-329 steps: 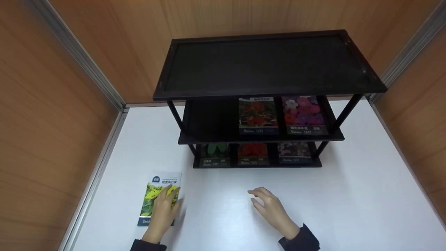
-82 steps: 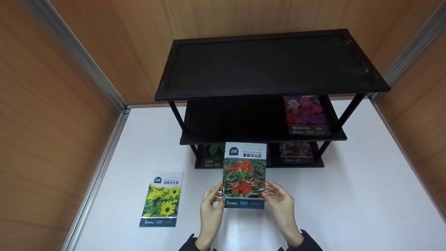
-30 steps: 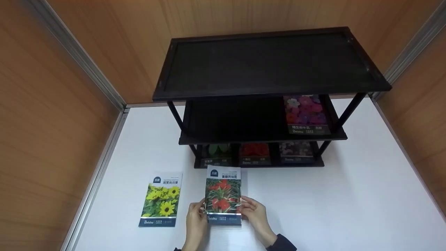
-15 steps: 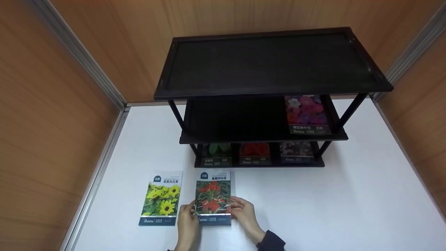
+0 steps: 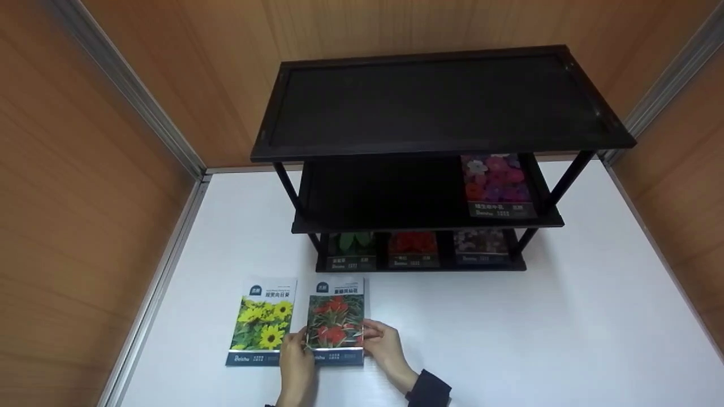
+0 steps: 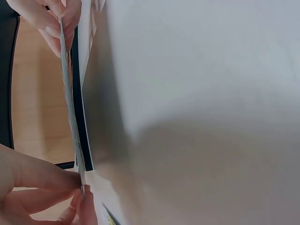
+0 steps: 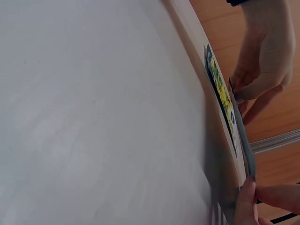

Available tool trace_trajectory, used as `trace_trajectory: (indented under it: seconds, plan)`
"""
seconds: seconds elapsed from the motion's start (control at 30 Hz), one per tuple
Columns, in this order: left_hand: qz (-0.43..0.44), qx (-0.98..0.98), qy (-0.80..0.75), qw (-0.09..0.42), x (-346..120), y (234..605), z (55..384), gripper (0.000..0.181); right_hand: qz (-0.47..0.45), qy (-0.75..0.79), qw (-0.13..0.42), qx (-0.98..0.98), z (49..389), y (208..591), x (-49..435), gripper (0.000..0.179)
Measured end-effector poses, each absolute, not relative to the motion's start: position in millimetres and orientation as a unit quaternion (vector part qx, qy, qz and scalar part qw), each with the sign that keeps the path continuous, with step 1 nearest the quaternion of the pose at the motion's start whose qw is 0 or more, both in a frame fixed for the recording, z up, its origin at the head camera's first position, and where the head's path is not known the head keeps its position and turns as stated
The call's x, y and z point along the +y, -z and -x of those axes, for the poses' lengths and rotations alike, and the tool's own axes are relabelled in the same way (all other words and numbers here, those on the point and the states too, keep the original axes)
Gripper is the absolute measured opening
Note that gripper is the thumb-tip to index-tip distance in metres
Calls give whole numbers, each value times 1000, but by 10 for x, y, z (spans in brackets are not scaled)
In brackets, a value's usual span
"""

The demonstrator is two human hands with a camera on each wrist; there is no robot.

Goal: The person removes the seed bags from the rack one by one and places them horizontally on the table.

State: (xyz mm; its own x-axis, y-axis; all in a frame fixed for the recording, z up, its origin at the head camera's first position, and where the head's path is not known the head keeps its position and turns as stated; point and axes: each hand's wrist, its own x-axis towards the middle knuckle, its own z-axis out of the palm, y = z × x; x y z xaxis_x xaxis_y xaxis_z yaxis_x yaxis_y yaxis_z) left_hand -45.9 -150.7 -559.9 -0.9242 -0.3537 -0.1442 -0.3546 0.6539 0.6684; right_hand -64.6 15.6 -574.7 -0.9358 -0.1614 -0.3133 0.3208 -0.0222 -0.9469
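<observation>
A seed packet with red flowers point(image 5: 335, 317) is held by both hands, close over the white table, just right of a seed packet with yellow sunflowers point(image 5: 261, 325). My left hand point(image 5: 295, 367) pinches its lower left edge and overlaps the sunflower packet's corner in the head view. On the opposite edge my right hand point(image 5: 387, 351) pinches between thumb and fingers. Seen edge-on in the left wrist view, the red-flower packet looks thin, with fingers at both ends. The right wrist view has the sunflower packet point(image 7: 220, 89) lying flat beyond it.
Behind stands a black three-tier rack point(image 5: 441, 107). Its middle shelf carries a packet with pink and purple flowers point(image 5: 498, 183) at the right. Three darker packets lie on the bottom shelf, a red one point(image 5: 414, 249) in the middle. Wooden walls point(image 5: 113, 226) enclose the table.
The red-flower packet has left the middle shelf and come down to the front left in both hands. Lately it slid further left, towards the sunflower packet, which the left hand earlier touched.
</observation>
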Motion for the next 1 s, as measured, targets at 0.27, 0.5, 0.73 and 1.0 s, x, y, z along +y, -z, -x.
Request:
trace_trajectory:
  seconds: [0.27,0.5,0.73,1.0]
  plan:
    - [190,915,-356,-3,-1543,5647,484,37,-41,700,160,694,657,5764,102,46]
    - [194,917,-349,7,-1575,5686,524,30,-33,685,148,713,651,5794,56,45]
    - [179,927,-329,-33,-1593,5706,536,25,-33,677,152,719,684,5806,-2,45]
    - [165,933,-315,-59,-1654,5719,565,21,-30,666,156,729,706,5806,-75,46]
